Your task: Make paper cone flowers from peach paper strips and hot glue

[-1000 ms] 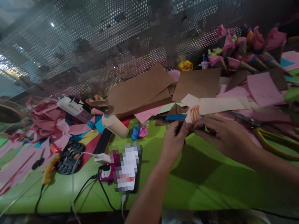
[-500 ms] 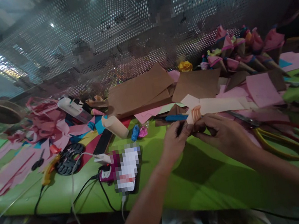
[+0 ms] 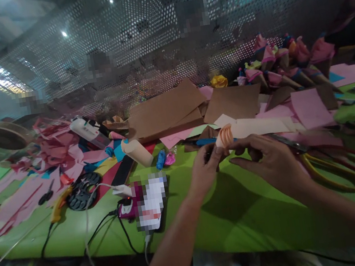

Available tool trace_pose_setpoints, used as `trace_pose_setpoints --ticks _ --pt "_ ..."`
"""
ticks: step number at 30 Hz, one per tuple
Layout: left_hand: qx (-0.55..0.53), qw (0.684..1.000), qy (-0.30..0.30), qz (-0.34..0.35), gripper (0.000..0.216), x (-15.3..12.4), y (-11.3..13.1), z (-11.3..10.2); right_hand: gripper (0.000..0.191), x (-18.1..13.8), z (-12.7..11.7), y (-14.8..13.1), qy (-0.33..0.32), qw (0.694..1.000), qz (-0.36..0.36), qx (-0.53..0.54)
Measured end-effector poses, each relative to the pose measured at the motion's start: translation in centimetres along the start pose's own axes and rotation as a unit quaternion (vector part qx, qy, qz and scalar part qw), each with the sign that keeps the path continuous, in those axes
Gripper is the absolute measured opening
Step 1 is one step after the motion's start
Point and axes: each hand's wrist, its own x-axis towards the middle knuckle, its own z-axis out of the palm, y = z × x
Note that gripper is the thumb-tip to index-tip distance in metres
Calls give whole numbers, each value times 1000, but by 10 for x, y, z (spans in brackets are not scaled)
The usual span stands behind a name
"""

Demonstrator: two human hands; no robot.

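Note:
My left hand (image 3: 205,171) and my right hand (image 3: 266,161) meet above the green table (image 3: 238,217), both pinching a small rolled piece of orange paper (image 3: 225,136) at their fingertips. The roll stands upright between the thumbs and shows its coiled edge. Just behind it lie a cream paper strip (image 3: 260,126) and a blue-handled tool (image 3: 207,141). Large scissors with yellow and red handles (image 3: 334,166) lie right of my right hand.
Brown cardboard sheets (image 3: 167,110) and pink paper scraps (image 3: 61,147) cover the far side. Paper cones with pink flowers (image 3: 287,61) stand at the back right. A phone (image 3: 150,202) with cables, a glue gun (image 3: 60,203) and a cream roll (image 3: 137,151) lie to the left. A perforated screen (image 3: 148,34) stands behind, people beyond it.
The orange roll has been lifted slightly and turned more upright between my fingertips. My right hand's fingers have opened out a little around it.

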Motion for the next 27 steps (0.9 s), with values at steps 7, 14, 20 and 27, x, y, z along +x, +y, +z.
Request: trace_pose_setpoints --ticks 7,14,20,27 --pt "38 999 19 9 45 -1 -1 -2 17 0 1 0 -17 991 90 100" --pt "42 999 21 9 48 -1 -1 -3 15 0 2 -2 -7 988 96 117" --pt "-34 999 14 -16 58 0 0 -3 18 -1 3 3 59 982 129 128" --pt "-103 994 10 -19 51 -3 -4 2 40 -1 15 16 -39 984 135 113"
